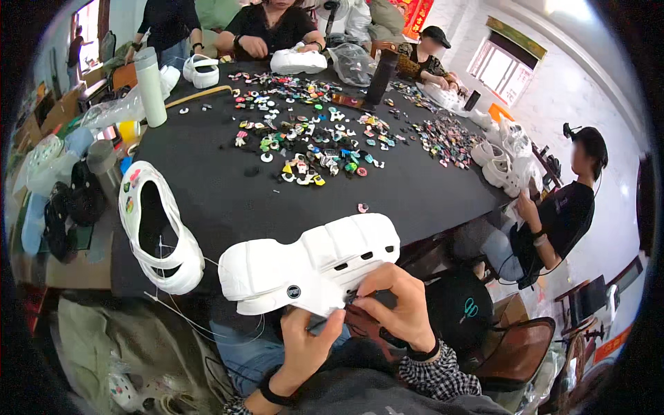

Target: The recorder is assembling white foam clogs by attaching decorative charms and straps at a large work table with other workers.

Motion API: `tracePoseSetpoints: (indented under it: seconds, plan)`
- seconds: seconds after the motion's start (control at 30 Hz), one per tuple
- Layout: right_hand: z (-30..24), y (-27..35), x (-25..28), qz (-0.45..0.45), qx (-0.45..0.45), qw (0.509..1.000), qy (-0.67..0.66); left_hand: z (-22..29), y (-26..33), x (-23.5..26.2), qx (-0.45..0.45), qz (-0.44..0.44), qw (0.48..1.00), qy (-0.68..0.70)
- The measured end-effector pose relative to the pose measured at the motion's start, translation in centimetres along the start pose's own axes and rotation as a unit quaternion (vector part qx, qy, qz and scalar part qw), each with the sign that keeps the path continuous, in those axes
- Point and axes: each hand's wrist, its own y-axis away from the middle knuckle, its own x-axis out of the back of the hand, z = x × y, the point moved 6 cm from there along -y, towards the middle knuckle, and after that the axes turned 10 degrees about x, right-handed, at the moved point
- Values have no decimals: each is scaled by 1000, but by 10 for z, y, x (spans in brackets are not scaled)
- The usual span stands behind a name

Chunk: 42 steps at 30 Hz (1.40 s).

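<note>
A white clog [311, 259] lies on its side over the table's near edge, with slots in its side and a round dark button on its strap. My left hand [308, 342] pinches the strap's lower edge between thumb and fingers. Beside it, my right hand [400, 304] is closed, thumb and forefinger pinching a small dark piece [351, 297] against the clog. What kind of piece it is, I cannot make out. To the left lies the matching white clog [187, 266], sole down, with a few colourful charms on it. A thin white cord [187, 315] trails between the two.
Heaps of colourful shoe charms [325, 155] cover the middle of the black table [235, 200]. A pale bottle [150, 90] stands at the left, a dark one [380, 77] at the back. Several other people sit or stand around the table. More white clogs [494, 166] sit at the right edge.
</note>
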Motion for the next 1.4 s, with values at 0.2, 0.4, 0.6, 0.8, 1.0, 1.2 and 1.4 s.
tracePoseSetpoints:
  seconds: [0.2, 0.4, 0.6, 0.8, 1.0, 1.2, 1.4]
  plan:
    - [-14, -6, -3, -53, -22, 997, 50, -6, 5, 0, 12, 1, 1000, 29]
    - [-23, -9, -7, -116, -54, 984, 126, -5, 10, 3, 39, -18, 995, 84]
    - [-41, -13, -11, -132, 11, 972, 195, -7, 8, 1, 41, -37, 994, 90]
    - [-37, -22, -9, -187, 56, 959, 206, 9, 1, 10, -91, -52, 994, 14]
    - [-31, -41, -7, -185, 49, 958, 212, 1, -1, 10, -74, -71, 994, 30]
    - [-9, -43, -26, -292, 77, 901, 312, 6, -1, 9, -64, -73, 994, 47]
    - [-6, -45, -29, -299, 92, 900, 304, 20, -13, 15, -90, -18, 996, 12]
